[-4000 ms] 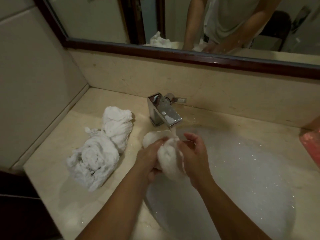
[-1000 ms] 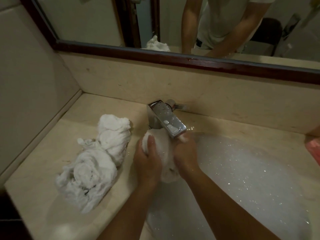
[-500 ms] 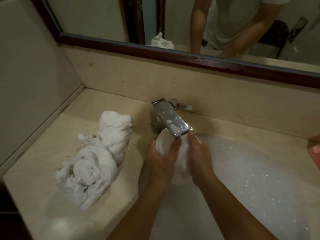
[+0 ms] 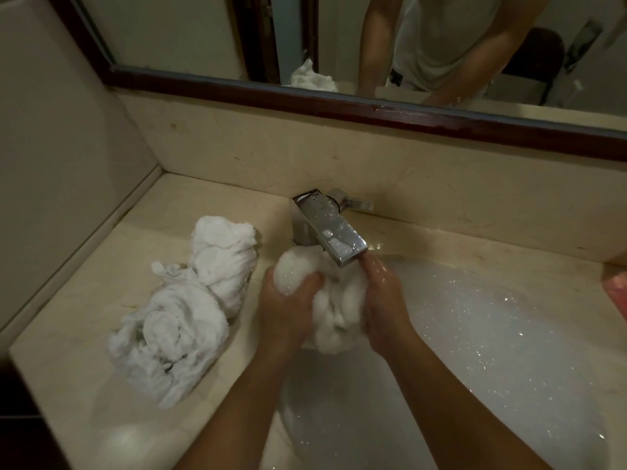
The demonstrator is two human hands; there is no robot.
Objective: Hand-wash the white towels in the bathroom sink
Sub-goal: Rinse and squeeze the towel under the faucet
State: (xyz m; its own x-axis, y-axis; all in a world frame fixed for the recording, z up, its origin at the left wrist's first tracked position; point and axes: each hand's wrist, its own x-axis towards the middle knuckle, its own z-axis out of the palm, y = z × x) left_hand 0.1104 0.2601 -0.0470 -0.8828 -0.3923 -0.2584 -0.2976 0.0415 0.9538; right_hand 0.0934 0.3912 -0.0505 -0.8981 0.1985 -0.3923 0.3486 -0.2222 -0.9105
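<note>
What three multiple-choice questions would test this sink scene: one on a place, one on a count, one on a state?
1. Where does the heap of towels lie? A. on the counter, left of the faucet; B. on the floor; C. on a chair.
2. How many hands grip the soapy towel? A. none; B. one; C. two.
3. What does the sink hold? A. foamy water; B. sand; C. nothing.
Answers: 1A, it rests on counter; 2C, left hand and right hand both grip it; 3A, foam glitters across it.
</note>
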